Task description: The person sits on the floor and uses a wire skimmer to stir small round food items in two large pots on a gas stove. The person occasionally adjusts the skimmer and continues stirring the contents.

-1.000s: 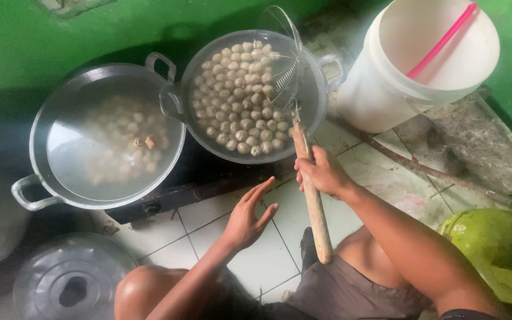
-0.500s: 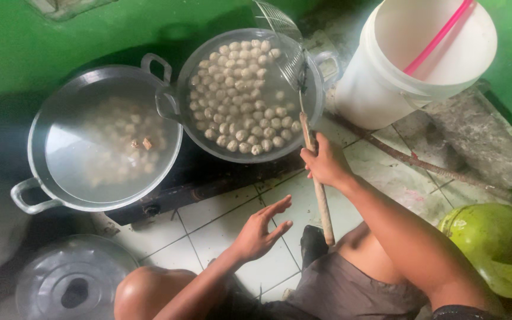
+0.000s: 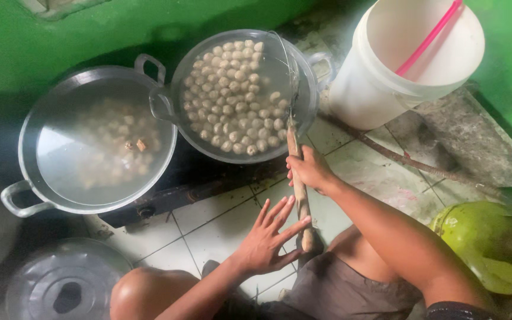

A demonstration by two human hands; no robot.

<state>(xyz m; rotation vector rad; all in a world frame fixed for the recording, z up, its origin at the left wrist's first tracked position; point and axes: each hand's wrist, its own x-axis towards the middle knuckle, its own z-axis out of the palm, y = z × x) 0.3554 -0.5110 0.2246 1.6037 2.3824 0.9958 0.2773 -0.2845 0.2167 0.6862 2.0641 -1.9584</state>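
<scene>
So we've got our right hand [image 3: 310,170] wrapped tight around the long wooden handle of the wire skimmer [image 3: 298,178], whose wire end sits in the round metal pot packed with pale meatballs [image 3: 241,95]. Our left hand [image 3: 271,234] is loose, fingers spread, its fingertips just touching the handle's lower end over the white tiled floor [image 3: 214,228]. Left of that pot is a bigger metal pot of cloudy water with more meatballs [image 3: 99,145], both on a dark stove [image 3: 197,184]. A white plastic bucket with a pink stick [image 3: 413,56] stands to the right, and a green gas cylinder [image 3: 484,243] is by our right arm.
</scene>
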